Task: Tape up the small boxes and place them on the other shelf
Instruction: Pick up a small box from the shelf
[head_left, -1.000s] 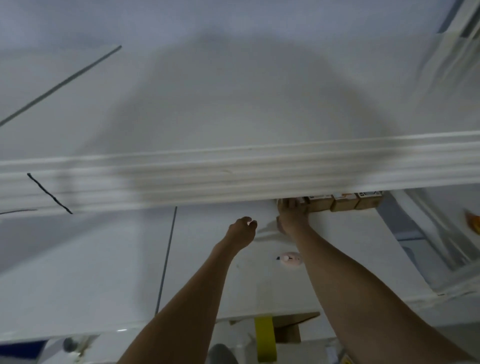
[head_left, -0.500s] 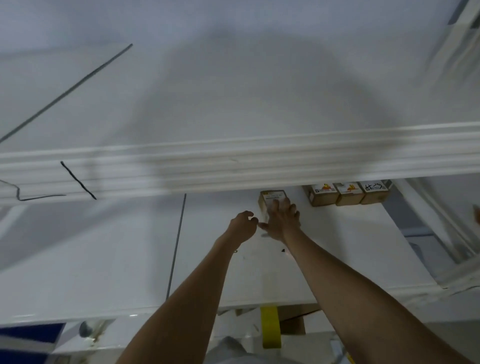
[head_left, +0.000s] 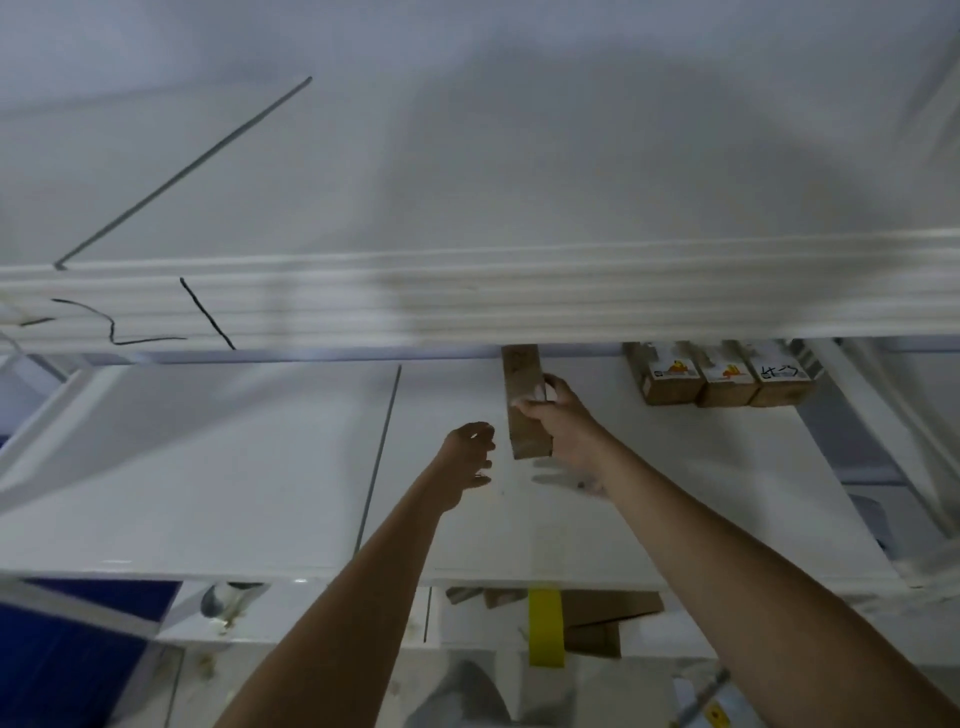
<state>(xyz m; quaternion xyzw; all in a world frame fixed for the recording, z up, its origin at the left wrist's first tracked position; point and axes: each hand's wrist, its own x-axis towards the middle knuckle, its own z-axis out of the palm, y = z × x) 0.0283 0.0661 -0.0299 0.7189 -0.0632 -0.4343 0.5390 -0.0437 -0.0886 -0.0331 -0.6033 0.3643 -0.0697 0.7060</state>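
Note:
My right hand (head_left: 563, 423) grips a small brown cardboard box (head_left: 524, 431) above the white shelf board (head_left: 260, 467), with fingers curled round its right side. The box's far end is hidden under the upper shelf's front edge (head_left: 467, 301). My left hand (head_left: 467, 457) hovers just left of the box, fingers loosely spread, holding nothing. Three small brown boxes (head_left: 722, 376) with white labels stand in a row at the back right of the same shelf.
The upper shelf's white beam crosses the whole view above the hands. A white upright post (head_left: 883, 441) stands at the right. Below the shelf's front edge lie a yellow tape strip (head_left: 545, 626) and flat cardboard pieces (head_left: 602, 618). A small pink object (head_left: 571, 480) lies under my right wrist.
My right hand drew one small box away from the row toward me and lifted it off the shelf. My left hand opened and shifted slightly toward the box.

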